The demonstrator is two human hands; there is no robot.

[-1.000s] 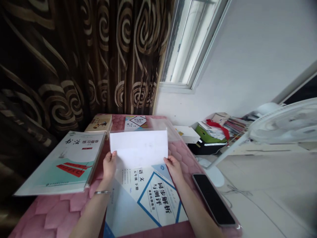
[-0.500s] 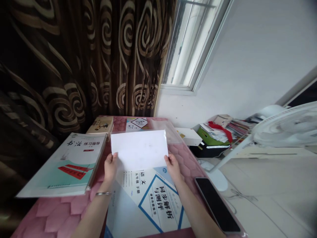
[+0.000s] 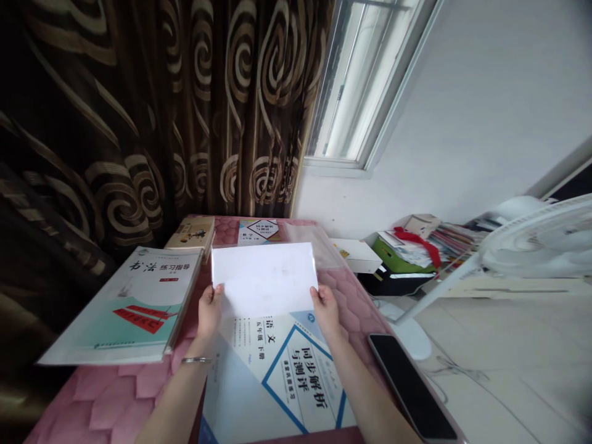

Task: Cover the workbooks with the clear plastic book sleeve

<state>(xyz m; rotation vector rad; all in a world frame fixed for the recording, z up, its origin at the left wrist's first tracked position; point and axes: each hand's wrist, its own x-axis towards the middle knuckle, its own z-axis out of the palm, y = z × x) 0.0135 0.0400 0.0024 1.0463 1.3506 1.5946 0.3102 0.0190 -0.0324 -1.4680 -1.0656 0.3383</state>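
Note:
A blank white sheet with clear plastic along its side edges is held up over the table. My left hand pinches its lower left edge, thumb on top, and a silver bangle circles that wrist. On the lower right edge my right hand has the same pinch. Below and partly behind the sheet lies a blue and white workbook, its upper part covered. To the left of my left hand rests a stack of books topped by a white and teal exercise book.
The table has a pink padded cover. A black phone lies on its right edge. Farther back are a tan book, another workbook and clear plastic film. A white fan and a white box stand to the right.
The whole view has shifted slightly, so everything appears a little farther right. Both hands keep the same hold on the white sheet.

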